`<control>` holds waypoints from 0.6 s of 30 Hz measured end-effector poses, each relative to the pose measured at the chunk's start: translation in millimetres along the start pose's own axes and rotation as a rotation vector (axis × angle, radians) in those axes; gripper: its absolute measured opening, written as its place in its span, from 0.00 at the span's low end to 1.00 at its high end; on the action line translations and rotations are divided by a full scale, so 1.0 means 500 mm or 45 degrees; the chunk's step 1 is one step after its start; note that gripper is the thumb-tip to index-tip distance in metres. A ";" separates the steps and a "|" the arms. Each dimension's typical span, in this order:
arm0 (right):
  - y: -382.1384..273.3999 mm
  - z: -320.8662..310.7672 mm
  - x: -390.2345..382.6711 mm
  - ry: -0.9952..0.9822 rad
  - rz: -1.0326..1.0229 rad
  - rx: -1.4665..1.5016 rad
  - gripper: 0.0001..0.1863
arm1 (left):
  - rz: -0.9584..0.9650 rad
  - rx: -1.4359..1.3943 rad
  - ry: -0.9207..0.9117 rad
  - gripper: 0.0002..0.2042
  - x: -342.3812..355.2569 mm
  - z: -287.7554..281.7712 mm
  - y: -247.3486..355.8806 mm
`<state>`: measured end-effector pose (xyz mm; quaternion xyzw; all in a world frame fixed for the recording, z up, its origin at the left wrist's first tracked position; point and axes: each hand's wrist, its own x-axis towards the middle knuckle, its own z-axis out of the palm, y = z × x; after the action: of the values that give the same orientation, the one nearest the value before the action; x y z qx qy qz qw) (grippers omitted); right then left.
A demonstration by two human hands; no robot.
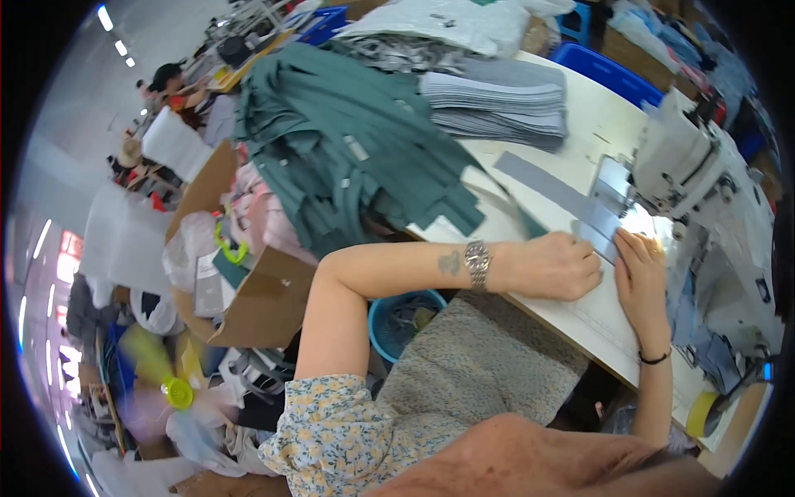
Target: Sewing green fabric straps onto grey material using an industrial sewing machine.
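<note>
My left hand (556, 267), with a metal watch on its wrist, is closed with the fingers curled under, beside a grey-blue cloth piece (598, 229). What it pinches, if anything, is hidden. My right hand (642, 277) lies with fingers stretched forward at the right edge of that cloth, close to the lit needle area of a white sewing machine (675, 157). A longer grey cloth strip (540, 182) lies flat on the table and reaches toward a metal plate (610, 184) by the needle. A narrow green strip (528, 222) trails down to my left hand.
A large pile of green cloth pieces (348, 141) hangs over the white table's (592, 91) left edge. Behind sits a stack of grey pieces (497, 103). Left are a cardboard box (257, 302) and a small yellow fan (177, 393); a blue bin (389, 331) stands below the table.
</note>
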<state>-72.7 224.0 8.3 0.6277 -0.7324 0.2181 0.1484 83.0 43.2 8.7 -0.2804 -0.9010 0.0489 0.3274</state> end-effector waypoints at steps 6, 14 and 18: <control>-0.006 0.002 0.012 -0.062 0.050 0.042 0.17 | -0.278 -0.509 -0.110 0.10 -0.036 -0.030 -0.025; 0.008 0.016 -0.007 0.055 0.059 -0.012 0.11 | 0.021 -0.103 0.123 0.18 0.059 0.002 -0.138; -0.004 0.016 -0.010 0.020 0.122 0.039 0.11 | 0.011 -0.225 -0.167 0.16 0.050 0.059 -0.156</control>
<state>-69.5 223.9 -0.8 0.5924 -0.7569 0.2412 0.1341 12.2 -5.9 21.0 -0.3084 -0.9200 -0.0110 0.2416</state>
